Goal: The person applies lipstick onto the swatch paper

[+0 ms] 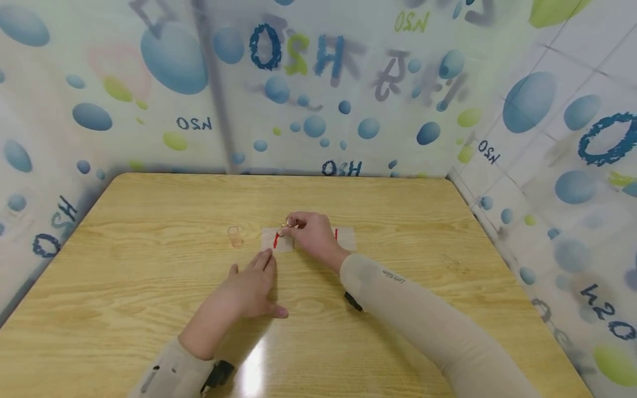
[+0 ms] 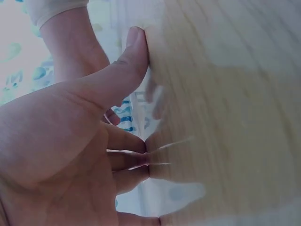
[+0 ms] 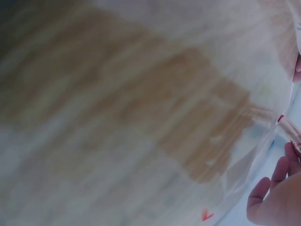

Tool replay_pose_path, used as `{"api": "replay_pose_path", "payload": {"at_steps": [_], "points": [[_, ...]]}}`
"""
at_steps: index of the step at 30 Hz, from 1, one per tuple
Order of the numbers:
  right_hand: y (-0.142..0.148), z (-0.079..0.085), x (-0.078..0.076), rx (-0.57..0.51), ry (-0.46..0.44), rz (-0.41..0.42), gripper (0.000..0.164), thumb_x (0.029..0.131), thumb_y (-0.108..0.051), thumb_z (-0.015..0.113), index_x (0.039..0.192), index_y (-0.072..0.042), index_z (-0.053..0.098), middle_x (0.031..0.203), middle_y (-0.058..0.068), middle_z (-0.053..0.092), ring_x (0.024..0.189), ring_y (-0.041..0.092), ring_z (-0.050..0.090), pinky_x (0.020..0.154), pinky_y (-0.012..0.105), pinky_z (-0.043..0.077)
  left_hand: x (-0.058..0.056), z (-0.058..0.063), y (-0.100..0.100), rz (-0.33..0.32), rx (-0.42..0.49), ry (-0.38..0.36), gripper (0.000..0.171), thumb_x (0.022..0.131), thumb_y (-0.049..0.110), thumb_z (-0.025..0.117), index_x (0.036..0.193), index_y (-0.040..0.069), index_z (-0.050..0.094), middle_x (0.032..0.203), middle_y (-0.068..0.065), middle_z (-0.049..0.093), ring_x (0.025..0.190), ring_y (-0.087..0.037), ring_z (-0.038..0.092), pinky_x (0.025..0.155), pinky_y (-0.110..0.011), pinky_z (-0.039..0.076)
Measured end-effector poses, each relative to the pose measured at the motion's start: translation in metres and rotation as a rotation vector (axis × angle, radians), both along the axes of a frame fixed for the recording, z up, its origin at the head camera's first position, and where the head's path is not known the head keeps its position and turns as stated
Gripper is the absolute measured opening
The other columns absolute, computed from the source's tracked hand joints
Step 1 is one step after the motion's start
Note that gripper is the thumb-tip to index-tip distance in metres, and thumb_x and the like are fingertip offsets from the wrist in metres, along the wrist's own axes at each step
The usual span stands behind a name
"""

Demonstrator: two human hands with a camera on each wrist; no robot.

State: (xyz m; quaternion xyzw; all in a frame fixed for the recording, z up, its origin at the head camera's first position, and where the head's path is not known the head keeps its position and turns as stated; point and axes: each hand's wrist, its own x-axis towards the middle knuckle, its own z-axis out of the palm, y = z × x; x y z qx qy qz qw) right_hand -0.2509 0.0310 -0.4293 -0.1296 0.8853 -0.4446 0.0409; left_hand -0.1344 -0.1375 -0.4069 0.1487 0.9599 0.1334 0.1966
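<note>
My right hand [image 1: 314,235] grips a slim lipstick [image 1: 290,222] with a shiny, pinkish-gold body. In the right wrist view, the lipstick's red tip [image 3: 281,117] is right at the surface, beside the curled fingers. Under it lies a pale, thin sheet [image 1: 346,239], partly covered by that hand. One red stroke [image 1: 276,241] runs down the sheet's left part, and another red stroke [image 1: 336,234] shows toward its right end. My left hand [image 1: 251,290] rests on the table with straight fingers, its fingertips at the sheet's lower left edge and the thumb spread.
Left of the sheet, a small see-through cap-like piece [image 1: 234,236] lies on the wooden table [image 1: 149,265]. A patterned curtain [image 1: 308,99] hangs behind the table's far edge, and a similar covering [image 1: 557,182] lines the right side.
</note>
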Motion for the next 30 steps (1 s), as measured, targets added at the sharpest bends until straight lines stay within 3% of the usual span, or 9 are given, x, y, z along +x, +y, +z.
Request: {"api": "replay_pose_path", "payload": {"at_steps": [10,23,26,30], "points": [[0.002,0.004,0.004,-0.082,-0.018,-0.032,0.009,0.096,-0.026,0.081,0.102,-0.02,0.079,0.102,-0.004,0.078,0.094,0.013,0.069,0.077,0.026,0.055,-0.004,0.002,-0.002,0.012,0.029,0.01,0.125,0.076,0.058,0.092,0.162,-0.01,0.032,0.175,-0.028,0.02,0.163,-0.044,0.026,0.115,-0.085,0.028],[0.007,0.025,0.011,-0.269,-0.126,-0.093,0.011,0.098,-0.028,0.08,0.094,-0.019,0.075,0.109,-0.003,0.081,0.098,0.012,0.07,0.072,0.027,0.049,0.0,0.003,-0.004,0.032,0.07,0.016,0.123,0.075,0.056,0.092,0.162,-0.008,0.033,0.176,-0.029,0.014,0.161,-0.05,0.023,0.115,-0.085,0.025],[0.008,0.033,0.014,-0.318,-0.145,-0.122,0.012,0.096,-0.032,0.081,0.103,-0.023,0.08,0.115,-0.004,0.08,0.106,0.01,0.072,0.079,0.029,0.056,0.002,0.004,-0.004,0.044,0.093,0.018,0.12,0.077,0.053,0.092,0.163,-0.007,0.033,0.177,-0.029,0.009,0.162,-0.051,0.021,0.116,-0.085,0.025],[0.01,0.045,0.018,-0.446,-0.165,-0.159,0.024,0.094,-0.031,0.083,0.116,-0.02,0.082,0.118,0.0,0.08,0.116,0.013,0.074,0.102,0.042,0.06,0.004,0.008,-0.004,0.056,0.124,0.027,0.117,0.08,0.049,0.092,0.164,-0.006,0.031,0.177,-0.029,0.004,0.16,-0.052,0.024,0.117,-0.082,0.028]]}}
